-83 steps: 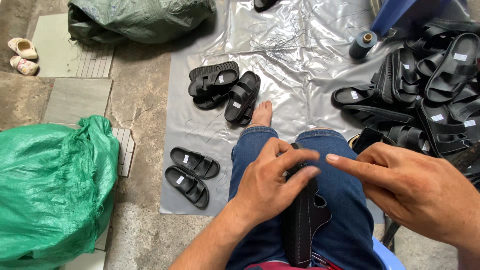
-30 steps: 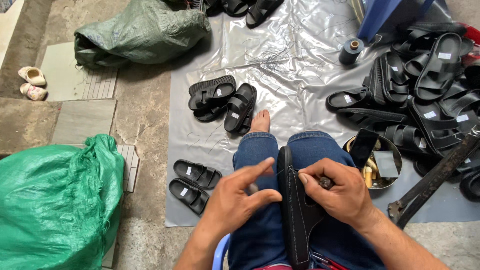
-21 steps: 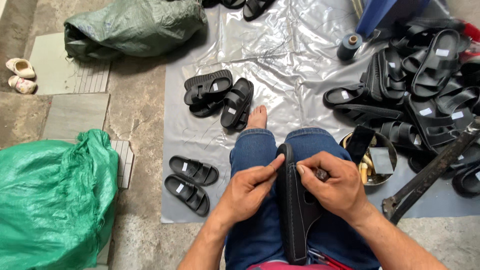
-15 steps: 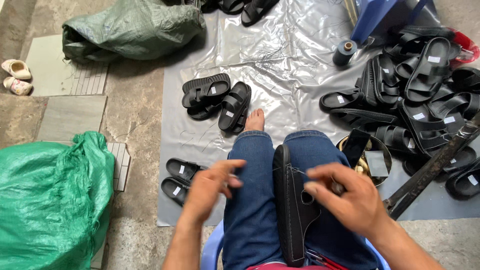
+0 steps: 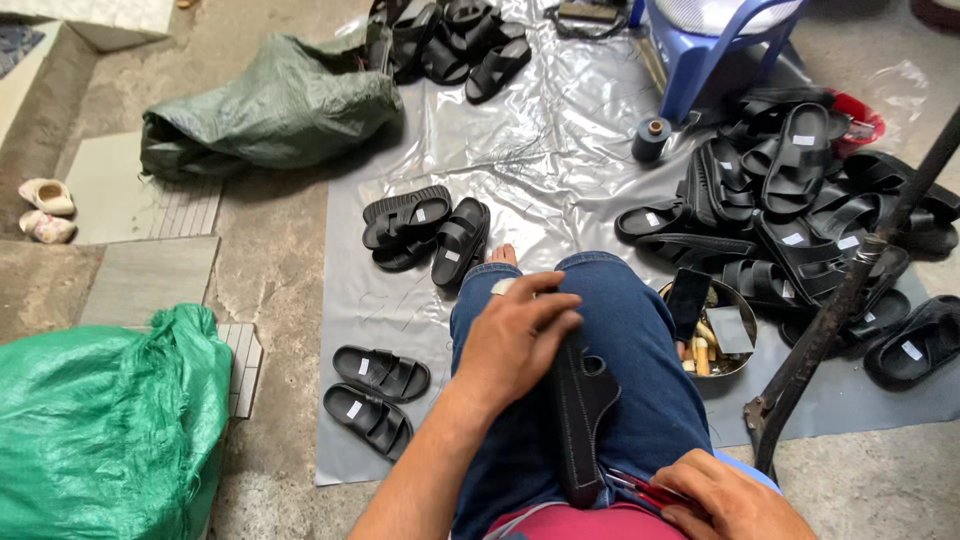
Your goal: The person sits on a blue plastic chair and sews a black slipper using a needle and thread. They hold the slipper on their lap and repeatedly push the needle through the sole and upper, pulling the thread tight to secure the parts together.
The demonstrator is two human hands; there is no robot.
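Note:
A black sandal (image 5: pixel 583 410) stands on edge between my knees, on my blue jeans. My left hand (image 5: pixel 518 334) lies over its upper end, fingers curled on the sole's edge. My right hand (image 5: pixel 728 502) is low at my hip, touching the red waistband area, fingers bent; whether it holds anything is unclear. A pair of black sandals (image 5: pixel 375 396) lies on the grey plastic sheet (image 5: pixel 540 150) to my left. More pairs (image 5: pixel 428 228) lie ahead of my bare foot.
A heap of black sandals (image 5: pixel 800 200) is at the right, beside a metal bowl (image 5: pixel 712 330) of small items. A dark pole (image 5: pixel 850 290) leans at right. A green sack (image 5: pixel 100 430) sits left, a grey-green sack (image 5: pixel 270 105) beyond. Blue plastic chair (image 5: pixel 715 40), thread spool (image 5: pixel 651 139).
My left hand came back from the left and settled on the sandal's top. My right hand left the sandal and dropped toward my hip. The view tilted up.

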